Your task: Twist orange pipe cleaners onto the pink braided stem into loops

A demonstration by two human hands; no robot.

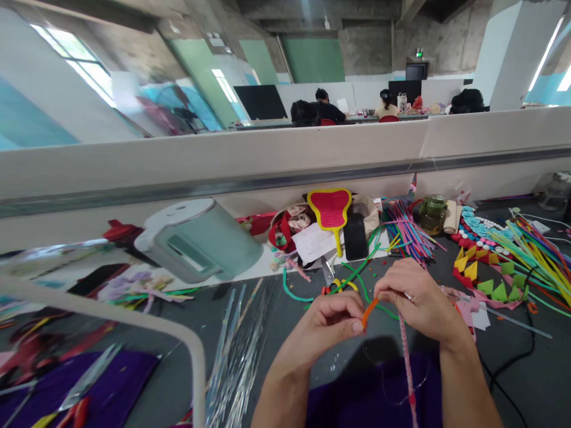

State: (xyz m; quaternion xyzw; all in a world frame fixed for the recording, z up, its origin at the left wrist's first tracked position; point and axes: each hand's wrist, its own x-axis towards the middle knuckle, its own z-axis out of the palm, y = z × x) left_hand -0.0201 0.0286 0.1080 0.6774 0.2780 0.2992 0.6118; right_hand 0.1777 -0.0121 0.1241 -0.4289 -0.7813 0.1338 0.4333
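Note:
Near the middle of the table, my left hand [336, 321] pinches one end of a short orange strip [369, 311] between thumb and fingers. The other end of the strip is held in the closed fingers of my right hand [408, 294]. A pink braided cord [407, 362] hangs down below my right hand; its upper end is hidden by the fingers. Thin clear thread loops loosely beneath the hands, over a purple cloth [366, 395]. Yellow-handled scissors [329, 272] lie just beyond my left hand, beside green strips.
A pale green kettle [205, 241] stands at the back left. Silvery strips [241, 351] lie left of my arm. Farther back are a phone [355, 236] and a red-yellow fan [330, 209]. Coloured pipe cleaners [410, 229] and a jar [433, 214] are at right.

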